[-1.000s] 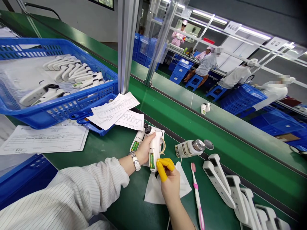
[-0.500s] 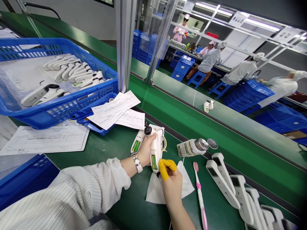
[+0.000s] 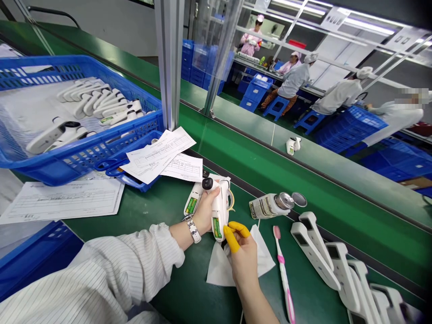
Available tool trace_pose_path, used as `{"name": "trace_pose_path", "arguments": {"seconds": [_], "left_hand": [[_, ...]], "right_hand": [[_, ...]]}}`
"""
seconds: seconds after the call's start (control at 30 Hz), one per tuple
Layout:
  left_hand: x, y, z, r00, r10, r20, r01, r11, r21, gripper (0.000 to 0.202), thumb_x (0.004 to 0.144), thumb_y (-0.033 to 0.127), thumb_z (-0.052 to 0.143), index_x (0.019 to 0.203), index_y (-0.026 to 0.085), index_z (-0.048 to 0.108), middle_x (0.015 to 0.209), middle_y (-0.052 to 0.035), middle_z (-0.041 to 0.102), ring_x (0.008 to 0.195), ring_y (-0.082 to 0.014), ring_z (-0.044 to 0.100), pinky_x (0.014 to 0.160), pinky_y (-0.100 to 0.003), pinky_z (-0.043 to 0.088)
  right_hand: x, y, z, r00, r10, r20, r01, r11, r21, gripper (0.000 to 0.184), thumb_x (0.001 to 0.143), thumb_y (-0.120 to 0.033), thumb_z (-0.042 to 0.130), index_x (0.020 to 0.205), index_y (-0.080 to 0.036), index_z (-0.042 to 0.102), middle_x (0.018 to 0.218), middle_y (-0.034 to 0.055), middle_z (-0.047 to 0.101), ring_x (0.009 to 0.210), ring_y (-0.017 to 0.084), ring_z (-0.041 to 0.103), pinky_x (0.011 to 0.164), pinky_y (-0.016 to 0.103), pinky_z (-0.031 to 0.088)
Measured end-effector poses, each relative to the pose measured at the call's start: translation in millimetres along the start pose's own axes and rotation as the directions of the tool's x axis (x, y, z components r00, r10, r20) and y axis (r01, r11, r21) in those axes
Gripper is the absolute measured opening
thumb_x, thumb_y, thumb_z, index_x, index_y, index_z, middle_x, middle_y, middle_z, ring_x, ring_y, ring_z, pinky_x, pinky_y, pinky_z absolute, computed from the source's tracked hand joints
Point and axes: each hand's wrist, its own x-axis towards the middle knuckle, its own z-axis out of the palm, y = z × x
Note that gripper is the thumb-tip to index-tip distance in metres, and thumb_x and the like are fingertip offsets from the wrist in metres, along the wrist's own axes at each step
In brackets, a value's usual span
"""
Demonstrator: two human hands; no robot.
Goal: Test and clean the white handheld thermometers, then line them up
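My left hand (image 3: 204, 211) is wrapped round a white handheld thermometer-like device (image 3: 219, 209) whose open battery bay shows green batteries. My right hand (image 3: 243, 256), with yellow finger cots on thumb and forefinger, pinches at the lower end of that device. A second white device (image 3: 192, 202) with green batteries lies just left of my left hand. A white wipe (image 3: 263, 258) lies on the green mat under my right hand.
A pink toothbrush (image 3: 283, 274) and a tipped-over metal-capped bottle (image 3: 273, 204) lie to the right. A row of white devices (image 3: 324, 256) lies at the right edge. A blue basket (image 3: 81, 153) of devices and papers (image 3: 158, 155) sit left. Other people work beyond the conveyor.
My hands and the device have hardly moved; the view has shifted slightly, and my right fingers stay at the device's lower end.
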Motion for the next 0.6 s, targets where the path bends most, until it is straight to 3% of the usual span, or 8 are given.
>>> {"name": "trace_pose_path", "arguments": {"seconds": [0.27, 0.43, 0.6], "left_hand": [[1.3, -1.7, -2.1, 0.998, 0.061, 0.025, -0.061, 0.998, -0.003, 0.041, 0.073, 0.032, 0.065, 0.111, 0.022, 0.053, 0.089, -0.0032, 0.065, 0.069, -0.0144, 0.061, 0.064, -0.026, 0.049], [2.1, -2.5, -3.9, 0.998, 0.055, 0.041, -0.055, 0.998, -0.003, 0.039, 0.074, 0.033, 0.063, 0.11, 0.024, 0.053, 0.076, -0.0004, 0.064, 0.059, -0.0128, 0.058, 0.058, -0.026, 0.048], [1.2, -0.6, -2.1, 0.996, 0.066, 0.065, -0.065, 0.998, -0.01, 0.034, 0.074, 0.033, 0.062, 0.106, 0.022, 0.056, 0.075, -0.0006, 0.064, 0.059, -0.0121, 0.058, 0.06, -0.025, 0.048]], "right_hand": [[5.3, -8.4, -3.4, 0.995, -0.003, 0.098, 0.005, 1.0, -0.015, 0.02, 0.063, -0.033, 0.074, 0.076, -0.019, 0.067, 0.07, 0.0023, 0.064, 0.063, 0.016, 0.056, 0.058, 0.028, 0.045], [7.5, -11.9, -3.4, 0.989, -0.009, 0.15, 0.011, 1.0, -0.013, 0.017, 0.065, -0.034, 0.072, 0.068, -0.019, 0.065, 0.064, 0.0012, 0.061, 0.061, 0.015, 0.054, 0.058, 0.028, 0.044], [5.0, -15.0, -7.7, 0.987, -0.033, 0.156, 0.031, 0.999, 0.016, 0.016, 0.066, -0.034, 0.07, 0.068, -0.02, 0.063, 0.064, -0.0005, 0.057, 0.059, 0.014, 0.049, 0.056, 0.027, 0.04]]}}
